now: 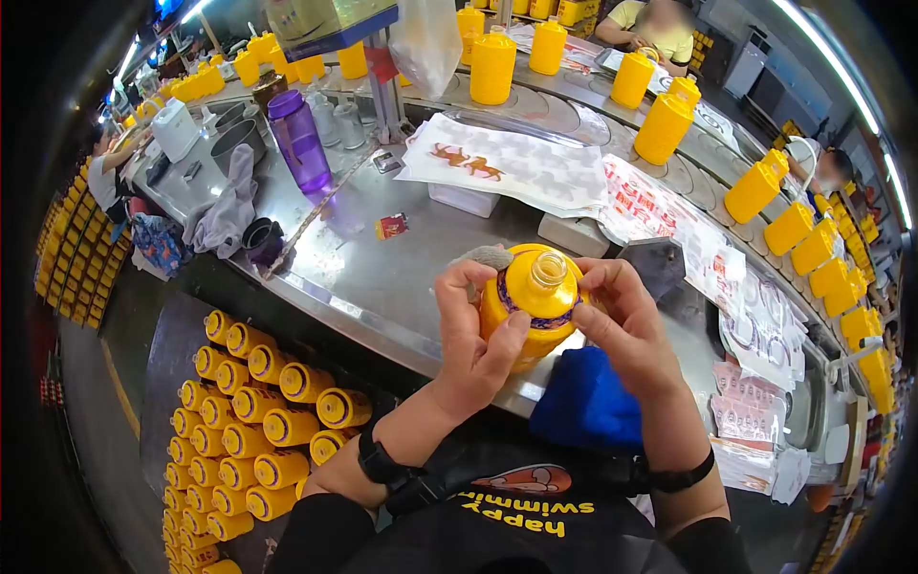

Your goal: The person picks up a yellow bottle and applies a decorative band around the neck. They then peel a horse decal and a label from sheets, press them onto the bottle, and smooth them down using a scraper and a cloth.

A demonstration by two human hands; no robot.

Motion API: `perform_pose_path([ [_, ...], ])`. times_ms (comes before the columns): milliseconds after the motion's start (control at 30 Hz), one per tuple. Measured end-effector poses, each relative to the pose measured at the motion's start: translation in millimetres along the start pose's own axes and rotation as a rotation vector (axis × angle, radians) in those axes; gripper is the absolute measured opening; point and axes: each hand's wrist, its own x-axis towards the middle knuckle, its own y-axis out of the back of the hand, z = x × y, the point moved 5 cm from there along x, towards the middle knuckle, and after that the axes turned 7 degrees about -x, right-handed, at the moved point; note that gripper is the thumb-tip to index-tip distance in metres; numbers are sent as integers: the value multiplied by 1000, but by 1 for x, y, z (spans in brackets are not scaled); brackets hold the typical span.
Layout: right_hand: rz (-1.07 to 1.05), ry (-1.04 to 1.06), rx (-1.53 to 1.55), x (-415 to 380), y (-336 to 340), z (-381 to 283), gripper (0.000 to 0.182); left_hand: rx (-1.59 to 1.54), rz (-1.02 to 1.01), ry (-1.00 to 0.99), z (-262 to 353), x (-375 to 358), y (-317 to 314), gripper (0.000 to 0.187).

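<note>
Upright at the near table edge is a yellow bottle [546, 304] with a bare clear glass neck and a dark patterned band around its shoulder. My left hand [478, 340] grips its left side, the thumb pressed on the band. A grey cover sits on one of that hand's fingers. On the opposite side, my right hand [622, 320] has its fingers and thumb pinched at the band's edge. The bottle's base is partly hidden. A blue cloth [585, 402] lies below the bottle, near my right wrist.
Several yellow bottles [273, 421] stand at lower left. More yellow bottles [665, 124] line the conveyor [583, 115]. Printed sheets [507, 163] lie behind my hands. A purple water bottle [299, 143] and a grey cloth [225, 210] are at left. Another person [655, 29] sits across.
</note>
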Motion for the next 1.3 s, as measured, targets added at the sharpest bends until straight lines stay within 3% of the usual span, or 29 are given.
perform_pose_path([
  [167, 4, -146, -48, 0, 6, 6, 38, 52, -24, -5, 0, -1, 0, 48],
  [267, -29, 8, -229, -1, -1, -2, 44, -11, -19, 2, 1, 0, -1, 48],
  [367, -29, -35, -71, -1, 5, 7, 49, -127, -85, 9, -2, 8, 2, 51],
  [467, 12, -80, -13, -1, 12, 10, 57, -372, -200, 221, -8, 25, 8, 50],
  [600, 102, 128, -606, -9, -2, -10, 65, -41, -73, 79, -12, 24, 18, 42],
  [667, 95, 38, -637, -15, -3, -11, 67, -2, -21, 49, -3, 18, 11, 39],
  [733, 78, -106, -633, -15, -1, -16, 72, -99, -34, 148, -10, 22, 16, 41],
  [867, 110, 192, -666, -11, 0, -11, 76, -296, -74, 174, -10, 20, 9, 48],
  [967, 103, 287, -774, -12, -6, -12, 75, -64, -143, 161, -3, 17, -5, 56],
  [1300, 116, 285, -711, -14, -1, -13, 67, 49, -157, 173, 0, 22, -9, 60],
])
